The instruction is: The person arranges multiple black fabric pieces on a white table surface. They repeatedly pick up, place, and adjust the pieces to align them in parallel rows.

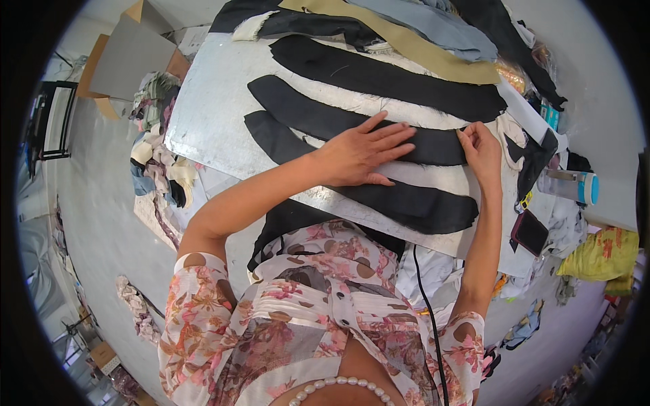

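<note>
Three curved black fabric strips lie one below another on a pale worktable [210,101]. My left hand [365,152] rests flat on the middle strip [298,107], its fingers spread and pointing right. At that strip's right end, my right hand [481,149] pinches the upper corner between thumb and forefinger. Beyond it lies the far strip [389,78], with frayed threads along its lower edge. Nearest to me is the near strip [420,201], partly hidden under my left hand and forearm.
Olive cloth [420,51], grey-blue cloth [440,30] and more black pieces cover the table's far side. To the right are a clear jug with a blue lid [589,189], a dark phone [529,232] and a yellow bag [599,256]. Fabric scraps [162,162] hang at left; a black cord [421,291] crosses near me.
</note>
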